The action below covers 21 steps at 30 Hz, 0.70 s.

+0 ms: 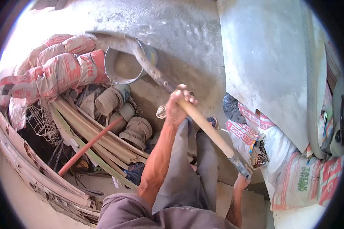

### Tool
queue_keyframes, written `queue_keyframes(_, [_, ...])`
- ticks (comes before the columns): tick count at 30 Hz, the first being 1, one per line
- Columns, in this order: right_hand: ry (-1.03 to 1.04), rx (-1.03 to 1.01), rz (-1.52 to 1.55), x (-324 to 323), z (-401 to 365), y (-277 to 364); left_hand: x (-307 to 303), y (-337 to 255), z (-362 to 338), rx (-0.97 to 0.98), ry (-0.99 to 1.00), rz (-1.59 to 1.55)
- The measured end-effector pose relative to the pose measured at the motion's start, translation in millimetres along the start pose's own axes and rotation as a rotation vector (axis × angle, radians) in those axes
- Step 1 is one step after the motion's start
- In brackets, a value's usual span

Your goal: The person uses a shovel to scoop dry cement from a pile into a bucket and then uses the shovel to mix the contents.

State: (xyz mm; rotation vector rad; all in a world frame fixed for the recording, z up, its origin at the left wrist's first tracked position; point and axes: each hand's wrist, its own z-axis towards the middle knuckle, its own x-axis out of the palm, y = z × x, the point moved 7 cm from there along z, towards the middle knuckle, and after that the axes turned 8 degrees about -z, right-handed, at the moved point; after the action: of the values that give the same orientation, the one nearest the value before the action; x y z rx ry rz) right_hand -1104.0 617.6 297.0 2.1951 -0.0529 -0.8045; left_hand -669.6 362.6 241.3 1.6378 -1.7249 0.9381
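Observation:
A shovel (206, 126) with a wooden shaft slants across the view, its metal blade at the upper left over the rim of a grey bucket (107, 65). My left hand (176, 105) is wrapped round the shaft just below the metal socket. Lower right, my right hand (244, 179) is closed on the grip at the shovel's end. Inside the bucket is some greyish-brown material. The bucket stands tilted in view beside stacked cement bags (61, 72).
Wooden strips (99, 137), a red pipe (90, 147) and several round concrete pieces (135, 131) lie left of my legs. A large grey sheet (265, 65) leans at the right, over bags (300, 181). A wall (179, 30) rises ahead.

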Motion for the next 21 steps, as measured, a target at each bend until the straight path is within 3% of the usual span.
queue_keyframes(4, [0.024,-0.369,-0.377,-3.5,-16.2,54.2,-93.7,-14.1,3.2,0.083,-0.239,-0.096])
queue_keyframes(7, [0.031,-0.352,-0.241,-17.4,-31.8,61.1,-90.0,-9.5,-21.3,0.171,-0.225,-0.002])
queue_keyframes(10, [0.057,-0.105,-0.153,-68.0,-54.2,-0.3,-87.0,24.6,-57.6,0.148,-0.255,0.251])
queue_keyframes(12, [-0.175,0.232,-0.131,-130.2,-85.1,-82.6,-94.7,63.6,-76.6,0.045,-0.32,0.424])
queue_keyframes(14, [-0.117,0.41,-0.129,-181.4,-121.7,-136.7,-107.4,109.3,-93.1,-0.028,-0.399,0.541])
queue_keyframes(16, [-0.31,0.698,0.06,-174.9,-155.3,-87.3,-143.9,164.2,-99.5,-0.163,-0.417,0.558])
queue_keyframes(21, [-0.394,0.679,0.034,-224.9,-170.0,-79.7,-266.3,303.5,-104.8,-0.438,-0.601,0.499])
